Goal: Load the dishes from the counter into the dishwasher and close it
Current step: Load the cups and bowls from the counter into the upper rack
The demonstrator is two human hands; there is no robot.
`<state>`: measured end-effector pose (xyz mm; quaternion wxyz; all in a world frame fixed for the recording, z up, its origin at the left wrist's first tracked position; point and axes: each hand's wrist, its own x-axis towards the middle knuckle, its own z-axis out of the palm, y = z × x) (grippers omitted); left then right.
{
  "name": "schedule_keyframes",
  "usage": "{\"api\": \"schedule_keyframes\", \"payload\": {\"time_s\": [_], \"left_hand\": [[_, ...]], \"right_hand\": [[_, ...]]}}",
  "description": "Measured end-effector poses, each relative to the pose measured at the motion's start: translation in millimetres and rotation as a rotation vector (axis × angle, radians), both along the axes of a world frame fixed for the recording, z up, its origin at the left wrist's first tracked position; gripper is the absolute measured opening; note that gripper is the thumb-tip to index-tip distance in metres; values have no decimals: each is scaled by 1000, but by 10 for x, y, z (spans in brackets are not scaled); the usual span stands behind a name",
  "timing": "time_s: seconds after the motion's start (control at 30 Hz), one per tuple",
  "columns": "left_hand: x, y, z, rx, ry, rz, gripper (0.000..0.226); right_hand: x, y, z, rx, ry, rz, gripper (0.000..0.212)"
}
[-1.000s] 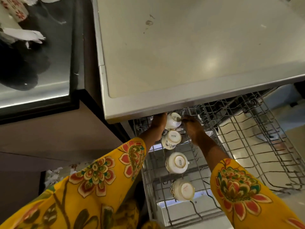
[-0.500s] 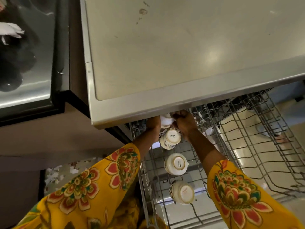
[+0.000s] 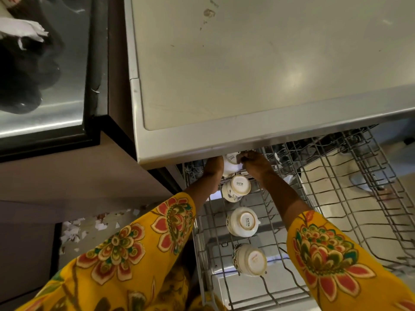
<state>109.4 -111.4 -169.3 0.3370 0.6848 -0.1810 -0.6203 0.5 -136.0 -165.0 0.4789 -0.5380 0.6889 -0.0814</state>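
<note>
The dishwasher's wire upper rack (image 3: 336, 189) is pulled out below the steel counter (image 3: 247, 63). A row of white cups stands upside down in its left lane. The farthest cup (image 3: 231, 164) lies half under the counter's edge. My right hand (image 3: 256, 163) pinches that cup at its base from the right. My left hand (image 3: 213, 167) lies against the cup's left side, with its fingers hidden under the counter edge. Nearer to me sit a second cup (image 3: 237, 190), a third cup (image 3: 243, 222) and a floral cup (image 3: 250, 259).
The rack's right half holds only bare wire tines, with the open dishwasher door (image 3: 325, 198) below it. A dark glossy cooktop (image 3: 45, 97) with a white cloth lies at the left. The counter edge overhangs the rack's back.
Both hands have closed in on the farthest cup, which has shifted back under the counter edge. The other cups have not moved.
</note>
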Motion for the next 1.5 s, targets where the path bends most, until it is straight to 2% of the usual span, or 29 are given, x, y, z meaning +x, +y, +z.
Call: {"api": "schedule_keyframes", "payload": {"time_s": [0.13,0.3,0.47,0.6,0.7,0.93,1.07,1.2,1.33,1.5], "left_hand": [[11,19,39,-45,34,115,41],[25,85,84,-49,74,118,41],[14,197,225,-52,64,142,37],[-9,413,449,-101,132,189,35],[54,666,623,-123,169,243,46],[440,1500,1067,-111,199,383,67],[749,1839,1348,-179,181,416,56],[999,1977,1664,-243,128,467,63],[1252,2002,1999,-362,122,516,51],[1525,1847,2314,-461,62,563,53]], "right_hand": [[-43,-2,38,8,12,0,31],[2,51,80,-9,-1,-38,38],[31,187,189,-129,-58,-199,35],[90,474,361,-171,-117,-239,33],[171,755,532,-142,-192,-255,35],[560,1484,1016,-32,-270,-142,35],[810,1822,1270,-35,-297,-7,36],[1049,1947,1585,-27,-405,33,33],[1333,1924,1936,-62,-481,59,29],[1625,1714,2405,-154,-613,85,31]]}}
